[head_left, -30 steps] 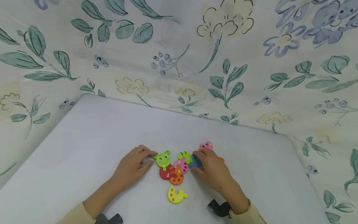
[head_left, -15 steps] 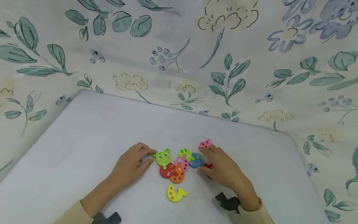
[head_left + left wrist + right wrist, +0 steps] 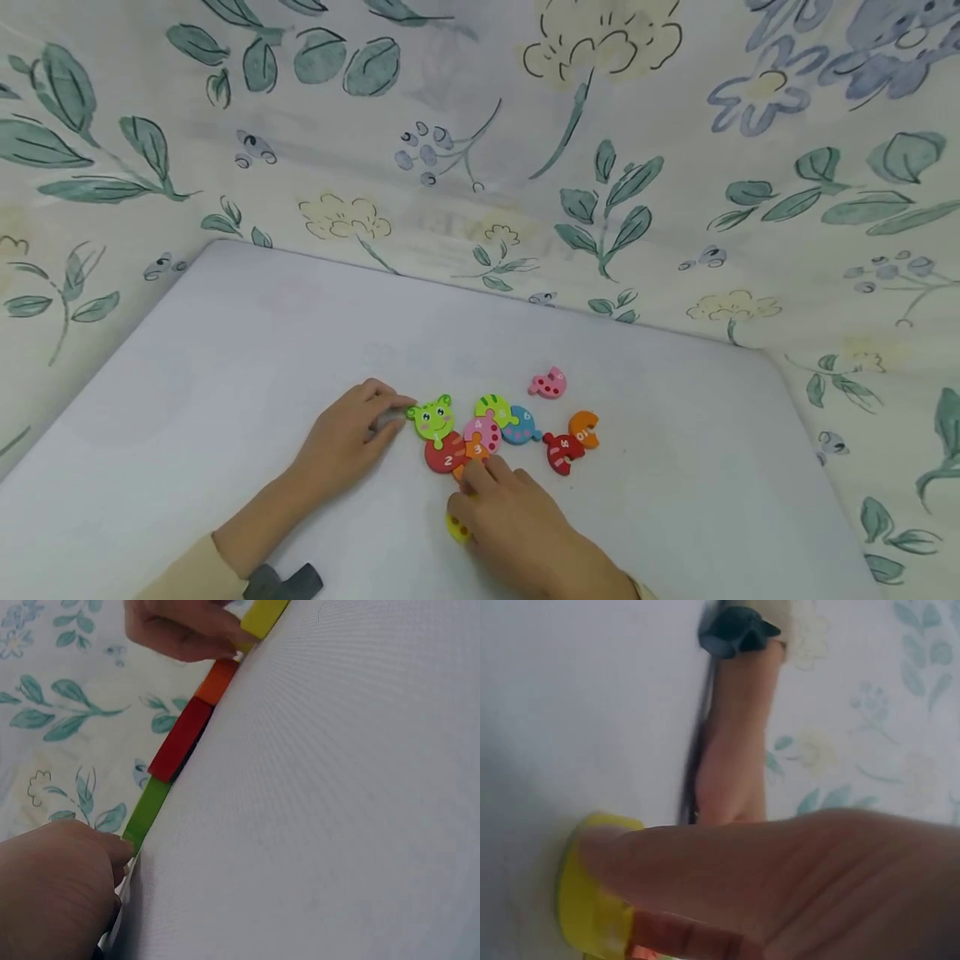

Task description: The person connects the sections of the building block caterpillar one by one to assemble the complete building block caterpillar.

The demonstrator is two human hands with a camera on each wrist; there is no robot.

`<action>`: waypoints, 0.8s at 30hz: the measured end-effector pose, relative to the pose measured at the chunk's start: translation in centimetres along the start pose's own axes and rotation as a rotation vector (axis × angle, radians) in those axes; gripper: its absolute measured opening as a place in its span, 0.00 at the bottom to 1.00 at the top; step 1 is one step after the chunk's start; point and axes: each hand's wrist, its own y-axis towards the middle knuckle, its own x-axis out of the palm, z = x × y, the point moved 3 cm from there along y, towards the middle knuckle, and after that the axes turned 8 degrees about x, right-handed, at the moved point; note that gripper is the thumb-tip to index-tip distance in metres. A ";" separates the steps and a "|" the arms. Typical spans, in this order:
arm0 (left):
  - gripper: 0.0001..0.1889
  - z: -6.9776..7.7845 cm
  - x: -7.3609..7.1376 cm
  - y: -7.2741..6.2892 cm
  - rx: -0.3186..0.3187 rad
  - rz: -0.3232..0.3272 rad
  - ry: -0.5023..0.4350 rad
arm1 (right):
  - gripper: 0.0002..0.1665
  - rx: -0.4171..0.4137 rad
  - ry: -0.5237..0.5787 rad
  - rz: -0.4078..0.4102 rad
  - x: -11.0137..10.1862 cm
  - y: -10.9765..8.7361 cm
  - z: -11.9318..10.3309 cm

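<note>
A caterpillar puzzle lies partly joined on the white table. Its green face piece [image 3: 432, 422] leads to red 2 [image 3: 441, 455], orange 3 [image 3: 476, 448], pink 4 [image 3: 482, 434], green 5 [image 3: 491, 408] and blue 6 [image 3: 518, 427]. At the face piece's left edge my left hand [image 3: 341, 443] rests with its fingertips touching it. My right hand [image 3: 519, 521] pinches the yellow puzzle piece [image 3: 456, 530] just below orange 3, covering most of it. In the right wrist view, the thumb lies against the yellow piece's side [image 3: 574, 900].
Right of the joined chain lie a red piece marked 8 [image 3: 558, 457] and an orange piece marked 10 [image 3: 582, 430]. A loose pink spotted piece [image 3: 549, 384] sits farther back. Floral cloth [image 3: 420, 167] hangs behind the white tabletop [image 3: 300, 325].
My right hand has moved from the right-hand pieces, left and nearer, onto the yellow piece. That uncovers red 8 and orange 10. My left hand stays by the green face.
</note>
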 end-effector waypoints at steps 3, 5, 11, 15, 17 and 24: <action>0.16 0.1 0.1 0.1 0.003 -0.001 0.000 | 0.26 0.008 -0.003 -0.012 -0.4 -0.6 0.5; 0.16 0.2 0.0 0.1 0.008 0.000 0.004 | 0.33 0.066 -0.013 -0.002 -0.7 -0.7 1.0; 0.16 0.3 -0.1 0.0 0.006 -0.003 0.005 | 0.49 0.277 -0.046 -0.025 0.2 0.3 1.0; 0.17 0.1 -0.1 -0.1 -0.005 -0.004 -0.002 | 0.47 0.255 -0.038 -0.052 0.2 0.5 1.1; 0.17 0.0 0.0 0.0 -0.004 -0.002 -0.001 | 0.44 0.226 0.001 -0.055 -0.4 0.1 1.9; 0.17 0.0 0.0 0.1 -0.005 -0.006 -0.004 | 0.42 0.291 0.212 -0.007 -2.3 -0.3 6.4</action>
